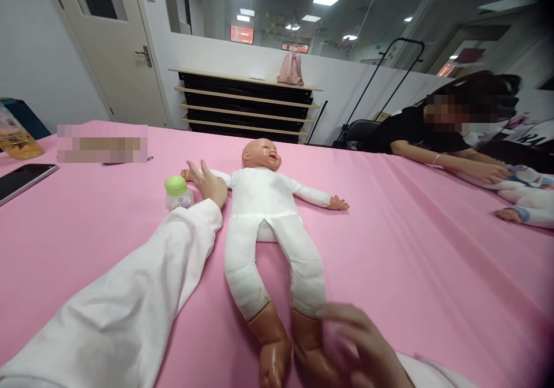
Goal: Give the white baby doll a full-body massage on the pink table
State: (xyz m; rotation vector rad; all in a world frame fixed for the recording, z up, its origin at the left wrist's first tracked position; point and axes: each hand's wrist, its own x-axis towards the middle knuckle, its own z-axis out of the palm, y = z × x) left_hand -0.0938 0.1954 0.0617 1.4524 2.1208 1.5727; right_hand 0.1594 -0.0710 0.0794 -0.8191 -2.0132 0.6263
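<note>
A baby doll [266,194] with a white cloth body lies face up on the pink cloth, arms spread and feet toward me. My left hand [210,185], fingers apart, is at the doll's arm on the left side and partly covers it. Whether it presses on that arm, I cannot tell. Just left of this hand stands a small white jar with a green lid [176,186]. My right hand [363,342] is blurred beside the doll's lower leg at the right; its fingers reach out toward the ankle with nothing visible in them.
A pink cloth [411,249] covers the table. On the left are a phone [23,181] and a bottle of amber liquid [17,137]. At the right, another person [415,131] leans over a second doll [530,200]. Shelves [246,108] stand behind.
</note>
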